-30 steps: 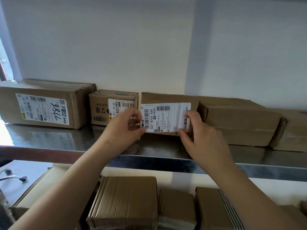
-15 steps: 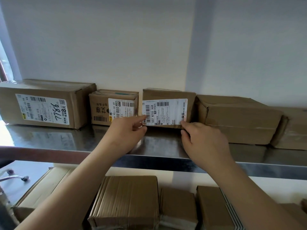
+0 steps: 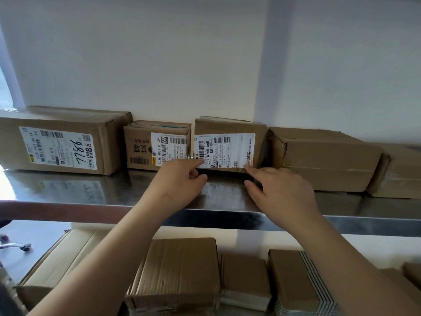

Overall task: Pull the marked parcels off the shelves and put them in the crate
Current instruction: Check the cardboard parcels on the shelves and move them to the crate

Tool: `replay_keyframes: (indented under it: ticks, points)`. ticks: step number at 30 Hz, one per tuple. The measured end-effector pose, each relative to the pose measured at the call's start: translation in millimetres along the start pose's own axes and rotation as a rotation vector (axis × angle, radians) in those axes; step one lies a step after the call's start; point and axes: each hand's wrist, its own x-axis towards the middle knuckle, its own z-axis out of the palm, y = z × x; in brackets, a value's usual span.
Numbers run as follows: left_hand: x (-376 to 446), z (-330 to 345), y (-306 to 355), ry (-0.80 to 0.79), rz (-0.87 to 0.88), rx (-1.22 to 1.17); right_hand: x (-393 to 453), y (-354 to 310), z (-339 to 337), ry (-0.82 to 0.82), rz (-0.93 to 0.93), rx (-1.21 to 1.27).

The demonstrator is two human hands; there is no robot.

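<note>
Parcels on the lower shelf (image 3: 182,270) sit nearest. Up on the steel shelf (image 3: 227,197), left hand (image 3: 180,183) and right hand (image 3: 280,190) touching the marked parcel's (image 3: 230,144) bottom corners, not yet holding. Best to slide it out evenly, clear of neighbour box (image 3: 157,144).

White wall (image 3: 182,53), chrome faucet (image 3: 16,246)
</note>
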Motion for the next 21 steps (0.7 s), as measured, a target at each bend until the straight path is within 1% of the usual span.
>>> replay_keyframes:
  ticks: [5,7,8,9,11,12,14,16,17,19,21]
  points:
    - [0.5,-0.5,1.0,-0.029,0.023,0.021,-2.1,-1.5,0.4,-0.032,0.014,0.008]
    - [-0.8,0.2,1.4,-0.047,0.047,-0.044,-1.6,-0.6,-0.3,-0.004,0.018,0.074]
    - [-1.5,-0.2,1.4,-0.055,0.067,-0.071,-1.7,-0.2,-1.5,0.026,0.043,0.158]
    - [-2.6,-1.3,1.8,-0.055,0.091,-0.086,-3.1,0.3,-2.1,0.08,0.076,0.283]
    - [-4.9,-2.9,2.9,-0.02,0.145,-0.089,-8.2,3.8,-2.9,0.265,0.152,0.533]
    - [-6.6,-2.8,4.9,0.023,0.182,-0.066,-11.4,7.5,-4.8,0.357,0.209,0.61]
    - [-10.9,2.9,14.9,0.136,0.263,-0.004,-16.9,21.5,-9.8,0.456,0.33,0.69]
    - [-14.2,17.0,32.8,0.203,0.312,-0.038,-19.9,42.7,-17.4,0.467,0.401,0.682]
    - [-14.8,26.3,43.6,0.214,0.319,-0.067,-22.2,55.2,-21.5,0.46,0.397,0.634]
    - [-13.3,48.4,65.4,0.236,0.286,-0.088,-28.6,82.6,-27.2,0.419,0.339,0.5]
    - [-8.8,68.1,87.2,0.262,0.227,-0.082,-36.9,111.4,-30.8,0.358,0.296,0.428]
